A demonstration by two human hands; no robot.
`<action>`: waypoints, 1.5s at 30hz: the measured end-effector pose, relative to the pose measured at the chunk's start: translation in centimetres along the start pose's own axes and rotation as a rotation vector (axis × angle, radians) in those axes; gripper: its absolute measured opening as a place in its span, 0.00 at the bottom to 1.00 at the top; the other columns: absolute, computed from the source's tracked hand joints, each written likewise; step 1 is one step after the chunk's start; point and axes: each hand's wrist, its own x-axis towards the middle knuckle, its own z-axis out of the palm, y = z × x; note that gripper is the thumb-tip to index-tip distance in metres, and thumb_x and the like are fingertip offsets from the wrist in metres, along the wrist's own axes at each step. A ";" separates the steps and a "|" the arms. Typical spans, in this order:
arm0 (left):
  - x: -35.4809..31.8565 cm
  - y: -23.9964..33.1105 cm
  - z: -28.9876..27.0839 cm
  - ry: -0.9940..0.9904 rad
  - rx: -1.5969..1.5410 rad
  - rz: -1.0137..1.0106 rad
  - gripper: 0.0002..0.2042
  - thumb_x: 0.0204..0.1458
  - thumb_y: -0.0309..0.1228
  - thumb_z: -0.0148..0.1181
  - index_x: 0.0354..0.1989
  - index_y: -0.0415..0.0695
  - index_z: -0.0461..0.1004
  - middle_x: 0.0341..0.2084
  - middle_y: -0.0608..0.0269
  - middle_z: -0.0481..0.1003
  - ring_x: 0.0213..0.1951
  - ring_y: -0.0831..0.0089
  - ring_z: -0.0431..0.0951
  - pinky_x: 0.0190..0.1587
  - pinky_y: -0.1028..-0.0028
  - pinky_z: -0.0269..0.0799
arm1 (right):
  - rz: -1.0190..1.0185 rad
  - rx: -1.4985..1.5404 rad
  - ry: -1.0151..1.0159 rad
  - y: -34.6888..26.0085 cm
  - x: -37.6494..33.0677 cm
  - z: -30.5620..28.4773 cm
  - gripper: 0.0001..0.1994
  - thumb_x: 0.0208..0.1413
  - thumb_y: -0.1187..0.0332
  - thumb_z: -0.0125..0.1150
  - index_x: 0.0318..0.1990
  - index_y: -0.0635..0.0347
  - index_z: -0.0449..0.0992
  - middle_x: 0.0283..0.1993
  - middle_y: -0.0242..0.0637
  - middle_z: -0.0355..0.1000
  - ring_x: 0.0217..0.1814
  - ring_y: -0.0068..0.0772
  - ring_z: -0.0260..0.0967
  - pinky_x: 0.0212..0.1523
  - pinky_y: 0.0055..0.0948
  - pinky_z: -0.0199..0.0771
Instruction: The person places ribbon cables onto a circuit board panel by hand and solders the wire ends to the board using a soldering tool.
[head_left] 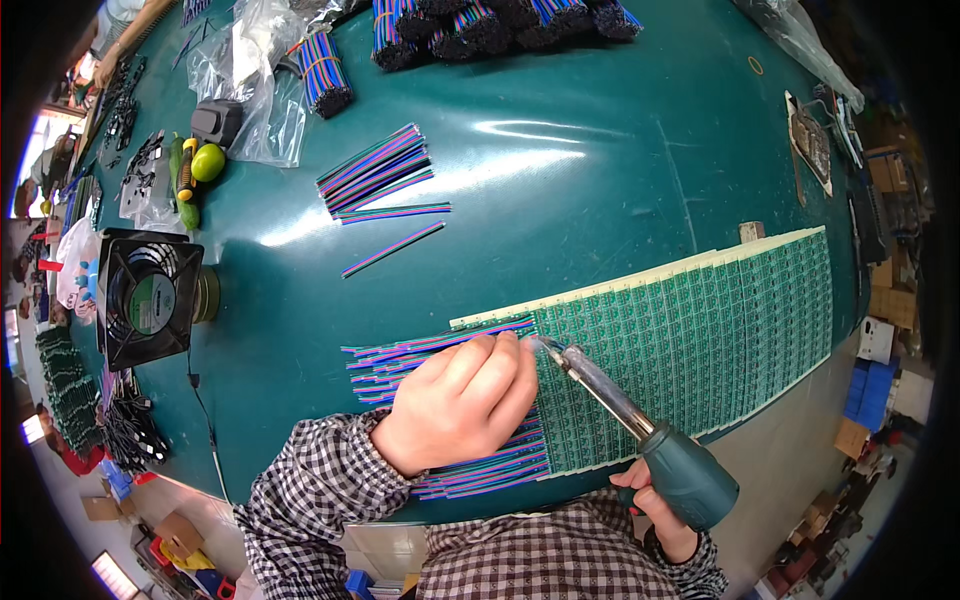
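My right hand (pixel 662 512) is closed round the green handle of a soldering gun (pixel 690 478). Its metal barrel slants up and left to a tip close to the fingertips of my left hand (pixel 462 398). These fingers are pinched on a short ribbon wire, mostly hidden by the hand, at the left edge of a green circuit board panel (pixel 690 350). The panel is a wide grid of small boards with pale edges. More multicoloured ribbon wires (pixel 400 362) lie side by side along that edge, above and below my left hand, their free ends pointing left.
Loose ribbon wires (pixel 376 170) lie farther up the green table (pixel 560 220). Bundled wires (pixel 490 28) and plastic bags (pixel 265 90) are at the back. A black fan (pixel 150 300) stands left, near a screwdriver (pixel 186 168) and a yellow-green ball (pixel 208 162). A small block (pixel 751 232) touches the panel's far edge.
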 end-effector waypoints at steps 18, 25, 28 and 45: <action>0.1 -0.1 -0.1 -0.011 -0.002 0.003 0.15 0.45 0.26 0.66 0.43 0.37 0.83 0.40 0.57 0.80 0.36 0.68 0.81 0.34 0.74 0.77 | -0.098 0.008 0.019 -2.9 1.2 1.4 0.22 0.61 0.55 0.69 0.44 0.69 0.72 0.37 0.43 0.71 0.43 0.40 0.76 0.49 0.49 0.86; 0.3 0.0 -0.7 -0.031 0.023 0.007 0.16 0.46 0.27 0.65 0.45 0.38 0.82 0.39 0.58 0.80 0.35 0.70 0.81 0.34 0.75 0.78 | -0.217 0.237 0.051 -1.4 1.8 0.6 0.27 0.64 0.55 0.65 0.52 0.76 0.69 0.36 0.42 0.70 0.39 0.38 0.76 0.42 0.46 0.89; 0.0 0.6 -1.0 -0.043 -0.021 -0.069 0.16 0.44 0.26 0.67 0.44 0.39 0.83 0.39 0.59 0.80 0.36 0.67 0.82 0.37 0.72 0.81 | -0.309 0.317 0.174 -1.7 2.4 1.2 0.31 0.66 0.55 0.62 0.60 0.80 0.64 0.35 0.42 0.69 0.36 0.37 0.75 0.35 0.43 0.90; 0.7 -8.2 -2.7 0.059 -0.340 -0.593 0.04 0.59 0.19 0.63 0.41 0.37 0.75 0.32 0.57 0.77 0.33 0.68 0.78 0.39 0.71 0.74 | -0.262 0.446 0.093 -1.9 3.0 -0.8 0.33 0.64 0.61 0.65 0.65 0.82 0.62 0.37 0.45 0.72 0.35 0.44 0.77 0.36 0.50 0.89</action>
